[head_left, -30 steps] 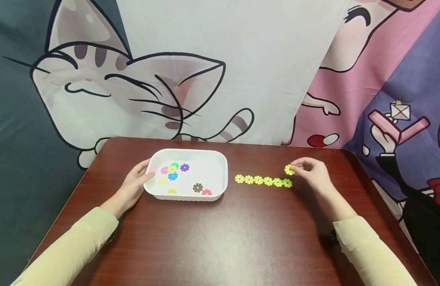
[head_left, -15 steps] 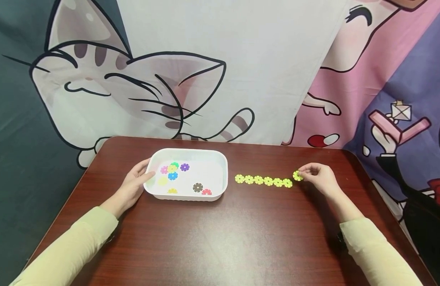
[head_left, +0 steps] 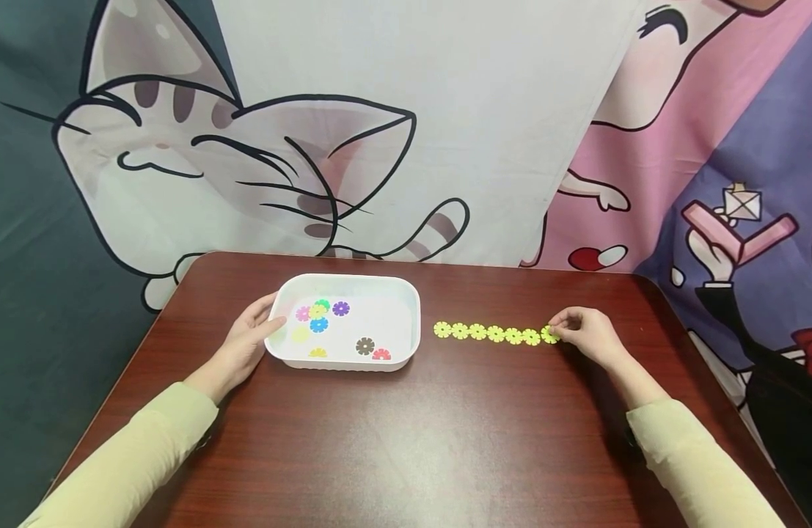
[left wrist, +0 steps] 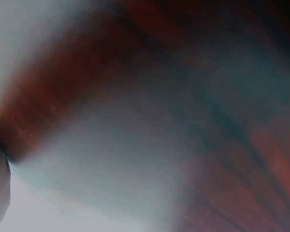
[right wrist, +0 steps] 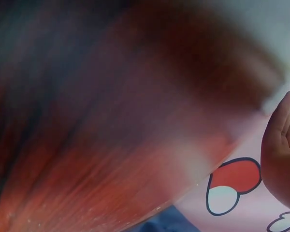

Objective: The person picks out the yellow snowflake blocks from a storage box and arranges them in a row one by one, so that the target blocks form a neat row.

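Yellow disc (head_left: 549,334), flower-shaped, is at the right end of the row of yellow discs (head_left: 495,334) on the desk (head_left: 406,440), pinched in the fingertips of the right hand (head_left: 585,334). Just beside the last of the six; can't tell if edges touch or interlock. It looks a touch higher than its neighbor, so pressing sideways could nudge or skew the row, since nothing visible pins it down. Letting go while the disc is tilted could drop it out of line; fingertips partly cover it, so its seating is hard to check. Pulling away with a fingertip caught on a notch might drag it off.

Left of the row, near its first disc: white tray (head_left: 386,312), gripped at its left end by the left hand (head_left: 242,341), thumb over the rim. A tug or shove to the right could run the tray into the row. Inside, blue disc (head_left: 319,324), purple disc (head_left: 341,309), brown disc (head_left: 364,346), red disc (head_left: 381,354) and others, some overlapping. Nothing visible blocks the right hand. Cartoon cloth (head_left: 511,110) hangs behind the desk. Wrist views mostly blur.
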`<act>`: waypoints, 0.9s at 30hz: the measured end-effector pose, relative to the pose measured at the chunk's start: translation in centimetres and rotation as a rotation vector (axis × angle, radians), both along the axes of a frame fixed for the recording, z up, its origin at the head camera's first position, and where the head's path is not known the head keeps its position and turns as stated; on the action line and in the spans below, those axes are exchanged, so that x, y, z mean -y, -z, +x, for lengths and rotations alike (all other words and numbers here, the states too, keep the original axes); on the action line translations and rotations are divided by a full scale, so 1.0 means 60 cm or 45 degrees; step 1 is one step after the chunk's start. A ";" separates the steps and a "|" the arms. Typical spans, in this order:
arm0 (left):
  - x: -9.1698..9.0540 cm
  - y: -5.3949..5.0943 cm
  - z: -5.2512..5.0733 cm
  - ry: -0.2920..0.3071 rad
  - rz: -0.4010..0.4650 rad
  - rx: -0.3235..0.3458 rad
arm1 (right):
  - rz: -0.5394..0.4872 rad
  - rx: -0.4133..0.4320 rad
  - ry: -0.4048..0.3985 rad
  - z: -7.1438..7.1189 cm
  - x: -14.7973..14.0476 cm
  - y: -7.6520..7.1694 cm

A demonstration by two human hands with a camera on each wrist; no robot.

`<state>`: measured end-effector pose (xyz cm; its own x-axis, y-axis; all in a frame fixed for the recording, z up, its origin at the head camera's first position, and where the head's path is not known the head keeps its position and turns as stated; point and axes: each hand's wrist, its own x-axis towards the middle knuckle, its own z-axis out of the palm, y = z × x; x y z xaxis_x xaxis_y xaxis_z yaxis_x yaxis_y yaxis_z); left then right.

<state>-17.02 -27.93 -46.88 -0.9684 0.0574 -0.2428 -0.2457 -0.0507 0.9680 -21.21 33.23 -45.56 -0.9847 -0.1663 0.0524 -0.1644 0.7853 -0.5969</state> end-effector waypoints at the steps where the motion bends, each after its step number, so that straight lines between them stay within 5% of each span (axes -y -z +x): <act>1: 0.000 0.000 0.000 -0.003 0.007 -0.001 | 0.009 -0.003 -0.004 0.000 -0.001 0.000; 27: -0.001 -0.003 0.000 0.006 0.020 0.000 | 0.088 0.001 -0.027 -0.003 -0.003 0.016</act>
<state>-16.99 -27.86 -46.69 -0.9681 0.0659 -0.2418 -0.2459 -0.0647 0.9671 -21.40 33.40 -46.51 -0.9810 -0.1900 0.0393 -0.1807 0.8212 -0.5412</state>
